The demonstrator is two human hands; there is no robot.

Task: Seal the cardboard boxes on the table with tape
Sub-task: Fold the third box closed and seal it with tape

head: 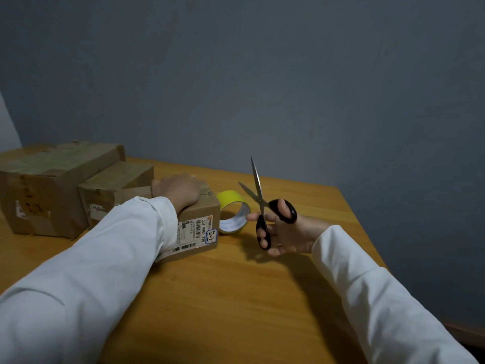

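Note:
A small cardboard box point(200, 224) with a white shipping label stands mid-table. My left hand point(176, 191) rests on its top with the fingers bent over the far side. Just right of the box lies a yellow tape roll point(232, 210) on its side. My right hand point(286, 232) grips black-handled scissors point(262, 206) above the table, thumb and fingers through the loops, blades spread and pointing up. The scissors are right of the roll and do not touch it.
Two more cardboard boxes, a large one point(49, 187) and a medium one point(115, 187), stand at the table's back left against the small box. The wooden table point(236, 298) ends at a right edge near a grey wall.

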